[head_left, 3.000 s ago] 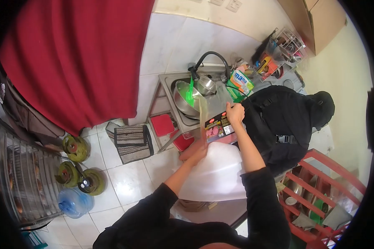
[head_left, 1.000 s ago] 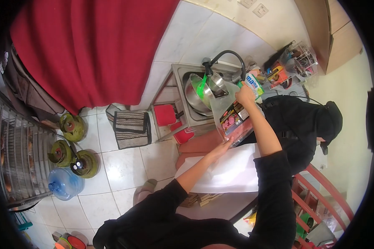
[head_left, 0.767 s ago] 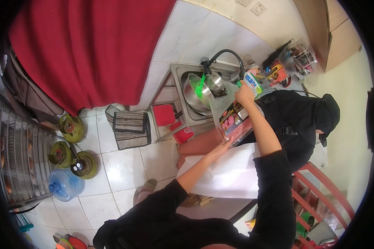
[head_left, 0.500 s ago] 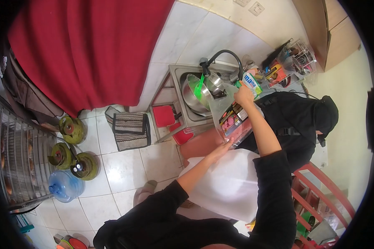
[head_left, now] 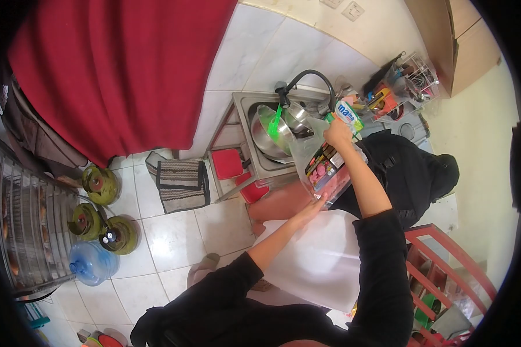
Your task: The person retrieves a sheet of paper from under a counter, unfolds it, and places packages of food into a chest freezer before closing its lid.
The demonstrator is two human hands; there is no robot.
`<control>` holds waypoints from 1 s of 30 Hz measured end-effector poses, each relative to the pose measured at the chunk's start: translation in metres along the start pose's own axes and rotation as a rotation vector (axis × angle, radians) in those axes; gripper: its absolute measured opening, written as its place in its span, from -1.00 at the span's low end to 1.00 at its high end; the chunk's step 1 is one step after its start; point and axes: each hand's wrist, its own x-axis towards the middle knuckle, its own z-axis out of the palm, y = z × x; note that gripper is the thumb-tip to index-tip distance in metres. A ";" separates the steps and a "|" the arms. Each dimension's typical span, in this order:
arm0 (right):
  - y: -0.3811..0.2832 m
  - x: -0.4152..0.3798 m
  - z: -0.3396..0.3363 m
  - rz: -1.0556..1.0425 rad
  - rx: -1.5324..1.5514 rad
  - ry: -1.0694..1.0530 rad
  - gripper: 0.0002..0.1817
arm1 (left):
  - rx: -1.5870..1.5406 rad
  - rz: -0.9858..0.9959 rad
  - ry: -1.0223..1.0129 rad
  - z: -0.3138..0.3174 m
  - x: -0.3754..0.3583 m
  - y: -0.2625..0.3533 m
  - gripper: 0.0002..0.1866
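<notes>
While our right hand (head_left: 337,133) clamped the clear, black-printed plastic bag (head_left: 325,169) above, our left hand (head_left: 311,211) touched its near end, grip unclear.

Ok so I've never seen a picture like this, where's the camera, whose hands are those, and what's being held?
There's no machine: these are a person's bare hands, seen from a camera on that person's head. The right hand grips the upper end of a clear bag showing colourful printing; the left hand is at its lower end, perhaps supporting it. Closer in is a white surface. The sink holds a metal bowl and a green utensil. Another person, in black, is beside the bag.
</notes>
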 end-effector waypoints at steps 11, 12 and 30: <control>-0.004 -0.006 0.000 -0.046 -0.008 0.007 -0.68 | -0.003 -0.025 0.019 0.006 0.002 -0.006 -0.07; -0.004 -0.007 0.000 -0.047 -0.011 0.007 -0.68 | -0.001 -0.019 0.018 0.006 0.001 -0.005 -0.07; -0.001 -0.012 -0.001 -0.060 -0.055 -0.002 -0.72 | -0.094 -0.057 0.039 0.023 -0.009 -0.001 -0.05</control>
